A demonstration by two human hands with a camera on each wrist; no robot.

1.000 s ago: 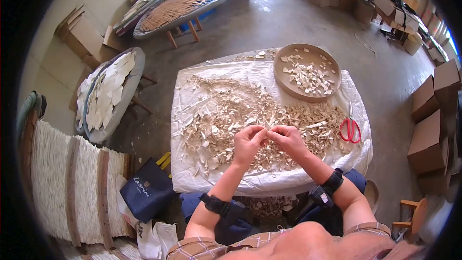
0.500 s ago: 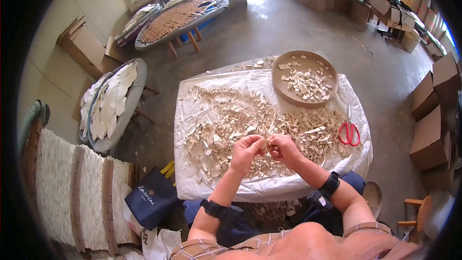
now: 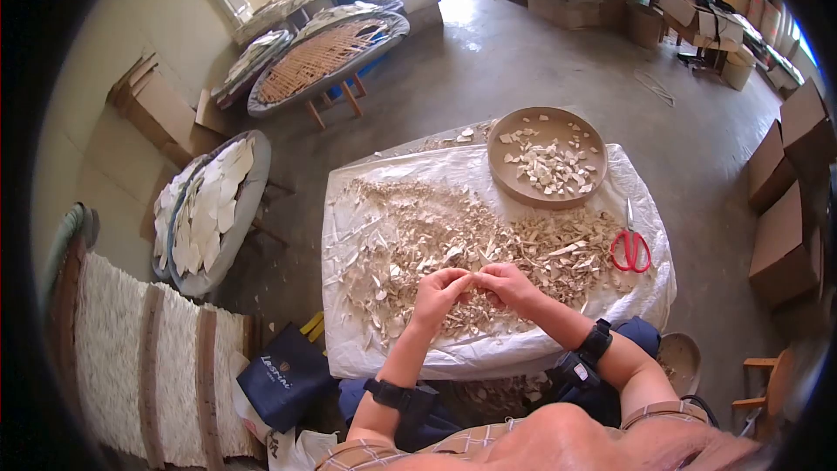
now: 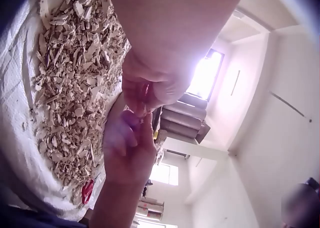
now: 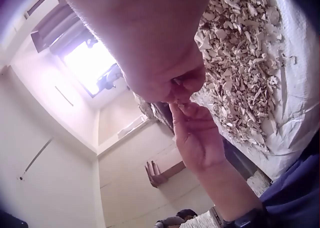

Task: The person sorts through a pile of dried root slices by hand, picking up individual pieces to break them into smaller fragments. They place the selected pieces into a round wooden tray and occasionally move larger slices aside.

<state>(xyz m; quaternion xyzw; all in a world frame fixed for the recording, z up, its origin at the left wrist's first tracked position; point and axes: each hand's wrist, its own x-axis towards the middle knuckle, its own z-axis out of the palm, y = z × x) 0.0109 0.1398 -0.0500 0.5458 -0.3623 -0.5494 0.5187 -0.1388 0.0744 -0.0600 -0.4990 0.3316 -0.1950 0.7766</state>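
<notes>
Over the front part of a spread of pale dried chips (image 3: 418, 235), both hands meet fingertip to fingertip. The left hand (image 3: 436, 296) pinches a tiny pale piece (image 4: 142, 121) between thumb and forefinger. From the other side the right hand (image 3: 508, 286) pinches at the same piece, its other fingers curled under. Most of the piece is hidden by the fingertips. Beneath the chips lies a white woven sheet (image 3: 370, 351) covering the table. A round shallow tray (image 3: 547, 202) with larger pale chunks stands at the back right.
Red-handled scissors (image 3: 629, 231) lie at the sheet's right side. A dark blue bag (image 3: 283, 379) sits on the floor left of the table. Cardboard boxes (image 3: 785, 244) stack at the right, a wooden stool (image 3: 772, 384) below them. Round racks (image 3: 214, 209) of pale sheets stand at left.
The head view has tilted up, so the table sits lower in it. The right hand's fingers turned and curled half a second ago; now the fingertips of both hands meet closely again.
</notes>
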